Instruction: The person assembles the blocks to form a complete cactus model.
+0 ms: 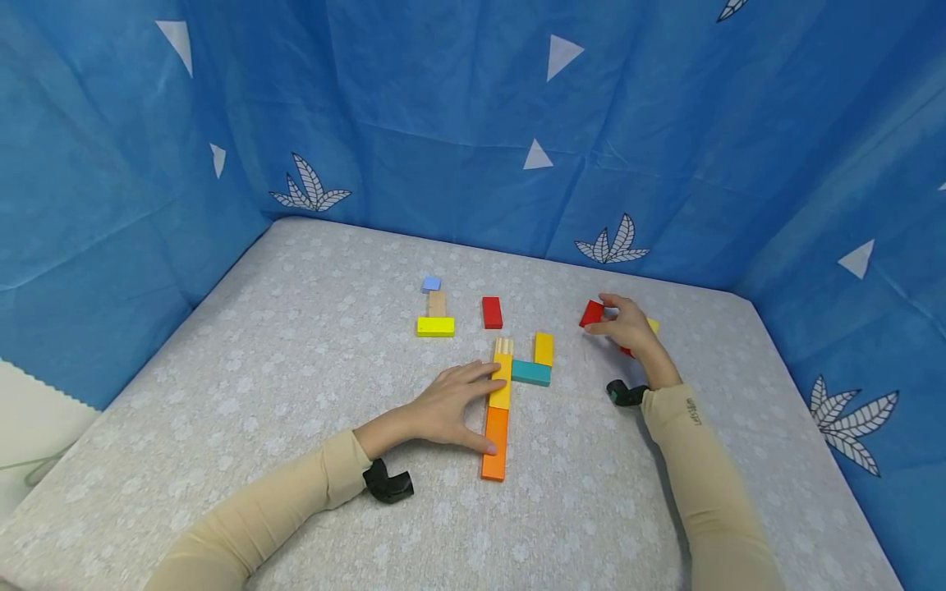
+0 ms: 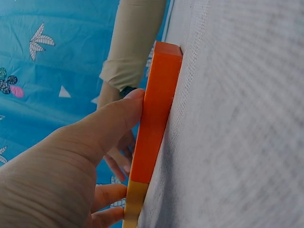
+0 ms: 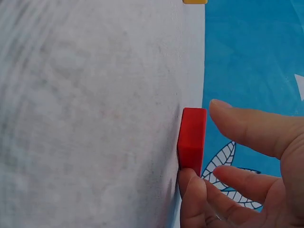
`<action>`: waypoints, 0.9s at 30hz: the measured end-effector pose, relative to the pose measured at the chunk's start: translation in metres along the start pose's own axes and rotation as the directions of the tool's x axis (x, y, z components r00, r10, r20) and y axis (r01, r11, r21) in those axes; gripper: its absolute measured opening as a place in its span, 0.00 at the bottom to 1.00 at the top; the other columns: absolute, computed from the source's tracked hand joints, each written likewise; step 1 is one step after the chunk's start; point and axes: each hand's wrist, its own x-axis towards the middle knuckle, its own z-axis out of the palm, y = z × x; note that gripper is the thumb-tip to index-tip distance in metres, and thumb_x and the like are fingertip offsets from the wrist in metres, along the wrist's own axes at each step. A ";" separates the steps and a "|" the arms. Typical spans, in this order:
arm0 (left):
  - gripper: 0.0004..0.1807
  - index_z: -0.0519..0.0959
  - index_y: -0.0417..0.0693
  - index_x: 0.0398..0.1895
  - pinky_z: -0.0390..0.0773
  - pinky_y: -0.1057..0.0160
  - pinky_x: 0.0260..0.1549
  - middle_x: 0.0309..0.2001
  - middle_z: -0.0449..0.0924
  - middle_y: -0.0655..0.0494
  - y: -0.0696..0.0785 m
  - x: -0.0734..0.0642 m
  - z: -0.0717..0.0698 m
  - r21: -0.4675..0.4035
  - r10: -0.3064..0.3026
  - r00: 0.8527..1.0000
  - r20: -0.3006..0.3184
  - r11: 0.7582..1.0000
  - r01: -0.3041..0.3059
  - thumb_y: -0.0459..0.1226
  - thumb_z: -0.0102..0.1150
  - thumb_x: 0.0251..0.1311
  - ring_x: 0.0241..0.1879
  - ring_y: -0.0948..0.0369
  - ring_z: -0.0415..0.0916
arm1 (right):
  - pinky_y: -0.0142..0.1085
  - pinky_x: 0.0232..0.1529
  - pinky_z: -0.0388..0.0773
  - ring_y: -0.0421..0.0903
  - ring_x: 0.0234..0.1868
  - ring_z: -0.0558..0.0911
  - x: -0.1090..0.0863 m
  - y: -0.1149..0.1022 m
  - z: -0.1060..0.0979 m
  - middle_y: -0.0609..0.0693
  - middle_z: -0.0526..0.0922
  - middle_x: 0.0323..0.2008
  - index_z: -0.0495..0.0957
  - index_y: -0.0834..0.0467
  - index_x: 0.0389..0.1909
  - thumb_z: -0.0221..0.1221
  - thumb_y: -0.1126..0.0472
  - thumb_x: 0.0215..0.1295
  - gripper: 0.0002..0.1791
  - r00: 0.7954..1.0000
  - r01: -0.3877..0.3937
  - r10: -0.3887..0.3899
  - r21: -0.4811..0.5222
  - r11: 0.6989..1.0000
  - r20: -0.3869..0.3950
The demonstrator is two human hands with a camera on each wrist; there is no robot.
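Note:
My left hand [image 1: 452, 402] reaches across an orange block [image 1: 495, 443] and a yellow block [image 1: 500, 382] laid end to end. Its thumb touches the orange block and its fingertips rest on the yellow one. Pale wooden pieces [image 1: 504, 345] sit at the far end of this row. At the right, my right hand [image 1: 626, 326] spans a red block [image 3: 192, 135] lying on the table. Fingertips meet one end of it, while the thumb stands slightly apart from the other in the right wrist view. That hand partly hides another red block [image 1: 626, 352] and a yellow piece [image 1: 654, 325].
Beside the row lie a teal block [image 1: 530, 373] and an amber block [image 1: 544, 349]. Farther back are a red block [image 1: 492, 313], a bright yellow block [image 1: 436, 327], a plain wood block [image 1: 438, 304] and a small blue block [image 1: 431, 284]. Blue curtains [image 1: 458, 123] surround the patterned tabletop [image 1: 296, 328].

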 end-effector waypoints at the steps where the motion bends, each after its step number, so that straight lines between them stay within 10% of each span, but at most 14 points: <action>1: 0.51 0.65 0.50 0.72 0.49 0.43 0.73 0.77 0.51 0.52 0.000 0.000 0.000 0.001 0.000 1.000 0.000 1.000 0.000 0.61 0.70 0.45 0.77 0.47 0.45 | 0.56 0.65 0.68 0.62 0.68 0.64 0.000 0.000 0.000 0.62 0.57 0.74 0.52 0.58 0.76 0.64 0.59 0.61 0.45 1.000 -0.007 0.007 -0.011 1.000 -0.001; 27: 0.52 0.65 0.50 0.72 0.49 0.42 0.72 0.77 0.52 0.52 0.000 0.001 0.000 0.002 0.009 1.000 -0.004 1.000 -0.009 0.61 0.70 0.45 0.77 0.46 0.46 | 0.56 0.64 0.70 0.62 0.65 0.65 0.004 -0.003 -0.002 0.66 0.62 0.70 0.57 0.64 0.73 0.62 0.58 0.63 0.40 0.996 -0.088 0.088 -0.083 0.993 -0.006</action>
